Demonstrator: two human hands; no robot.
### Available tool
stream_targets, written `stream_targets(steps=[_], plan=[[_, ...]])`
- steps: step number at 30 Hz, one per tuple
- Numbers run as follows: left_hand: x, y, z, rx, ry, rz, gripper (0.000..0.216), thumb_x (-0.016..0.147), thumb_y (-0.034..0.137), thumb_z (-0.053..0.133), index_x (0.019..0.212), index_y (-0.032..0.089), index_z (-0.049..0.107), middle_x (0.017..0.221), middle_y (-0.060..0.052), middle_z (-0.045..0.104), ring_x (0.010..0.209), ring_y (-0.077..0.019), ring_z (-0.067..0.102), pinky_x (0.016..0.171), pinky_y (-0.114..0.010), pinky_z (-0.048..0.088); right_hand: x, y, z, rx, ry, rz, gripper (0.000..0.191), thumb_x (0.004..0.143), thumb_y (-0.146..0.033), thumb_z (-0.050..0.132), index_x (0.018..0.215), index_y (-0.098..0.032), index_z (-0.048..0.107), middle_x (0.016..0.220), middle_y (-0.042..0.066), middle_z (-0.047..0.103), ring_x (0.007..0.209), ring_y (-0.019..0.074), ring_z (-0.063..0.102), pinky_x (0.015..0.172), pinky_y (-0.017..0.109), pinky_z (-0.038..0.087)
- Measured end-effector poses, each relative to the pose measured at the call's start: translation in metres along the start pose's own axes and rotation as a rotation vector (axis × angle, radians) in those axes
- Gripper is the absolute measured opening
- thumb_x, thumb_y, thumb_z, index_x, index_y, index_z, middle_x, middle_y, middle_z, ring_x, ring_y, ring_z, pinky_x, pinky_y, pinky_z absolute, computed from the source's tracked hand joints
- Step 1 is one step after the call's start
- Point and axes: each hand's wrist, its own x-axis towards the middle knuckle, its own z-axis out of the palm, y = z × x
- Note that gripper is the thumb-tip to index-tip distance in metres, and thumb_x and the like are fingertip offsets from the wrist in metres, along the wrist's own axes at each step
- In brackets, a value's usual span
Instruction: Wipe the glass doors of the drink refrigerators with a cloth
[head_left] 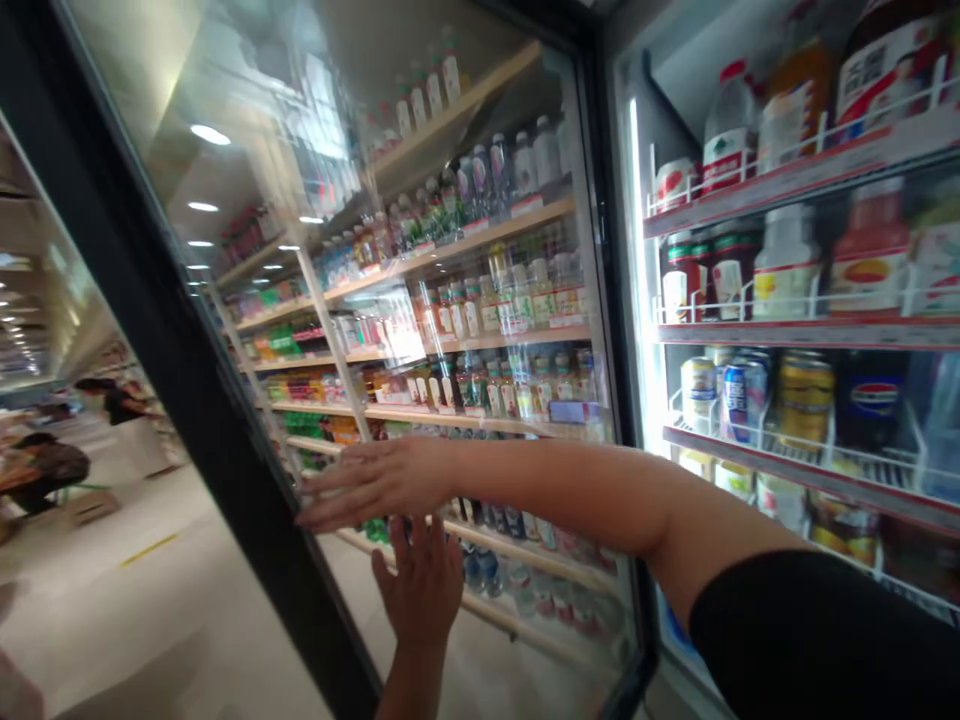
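Observation:
A glass cooler door with a black frame (217, 400) stands swung out across the middle of the head view. My right hand (390, 480) reaches over from the right, its fingers stretched out flat against the glass, with fingertips at the frame's inner edge. Below it, my left hand (421, 585) comes up from the bottom with spread fingers, near or against the glass; exact contact is unclear. Neither hand holds anything. Through and on the glass show shelves of bottles (465, 310), mixed with reflections.
At right is the lit cooler, with wire-fronted shelves (810, 335) of bottles and cans (806, 400). To the left stretches a pale floor (157, 590) with a yellow strip (148, 550). A seated person (45, 465) and another person (112, 400) are farther off.

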Motion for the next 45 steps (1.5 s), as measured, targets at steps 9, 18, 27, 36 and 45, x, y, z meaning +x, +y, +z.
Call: stream_targets(steps=[9, 18, 27, 36, 45], plan=[[0.004, 0.003, -0.001, -0.001, -0.015, -0.043, 0.069, 0.092, 0.027, 0.060, 0.154, 0.026, 0.030, 0.155, -0.012, 0.039, 0.152, -0.0290, 0.017, 0.121, -0.054, 0.007, -0.075, 0.082, 0.049, 0.057, 0.250, 0.950, 0.057, 0.099, -0.019, 0.029, 0.156, -0.026, 0.027, 0.164, -0.002, 0.025, 0.153, 0.0176, 0.014, 0.124, 0.043, 0.021], [-0.002, -0.001, 0.003, 0.098, -0.003, -0.016, 0.072, 0.090, 0.028, 0.064, 0.153, 0.024, 0.031, 0.157, -0.011, 0.035, 0.152, -0.0296, 0.016, 0.122, -0.054, 0.008, -0.169, 0.107, 0.116, 0.149, 0.509, 1.287, 0.057, 0.102, -0.035, 0.019, 0.157, -0.018, 0.017, 0.160, 0.012, 0.026, 0.150, 0.0233, 0.020, 0.121, 0.047, 0.025], [-0.007, -0.007, 0.007, 0.113, -0.014, -0.005, 0.072, 0.088, 0.030, 0.065, 0.152, 0.024, 0.033, 0.160, -0.010, 0.030, 0.152, -0.0303, 0.014, 0.122, -0.055, 0.005, -0.236, 0.177, 0.131, 0.198, 0.543, 1.602, 0.060, 0.101, -0.036, 0.018, 0.154, -0.009, 0.023, 0.160, 0.016, 0.023, 0.150, 0.0219, 0.019, 0.121, 0.046, 0.023], [-0.014, -0.004, 0.004, 0.080, -0.019, -0.045, 0.074, 0.087, 0.027, 0.066, 0.152, 0.029, 0.033, 0.159, -0.008, 0.031, 0.152, -0.0317, 0.015, 0.121, -0.058, 0.008, -0.223, 0.220, 0.116, 0.222, 0.480, 1.742, 0.058, 0.103, -0.032, 0.021, 0.155, -0.007, 0.019, 0.164, 0.017, 0.014, 0.152, 0.0257, 0.008, 0.121, 0.050, 0.022], [-0.008, 0.003, -0.001, 0.165, -0.015, 0.006, 0.075, 0.084, 0.030, 0.069, 0.152, 0.022, 0.035, 0.157, -0.012, 0.034, 0.151, -0.0333, 0.016, 0.121, -0.059, 0.010, -0.231, 0.088, 0.136, 0.211, 0.489, 1.511, 0.058, 0.104, -0.043, 0.016, 0.158, -0.021, 0.014, 0.165, 0.009, 0.017, 0.152, 0.0212, 0.012, 0.122, 0.049, 0.023]])
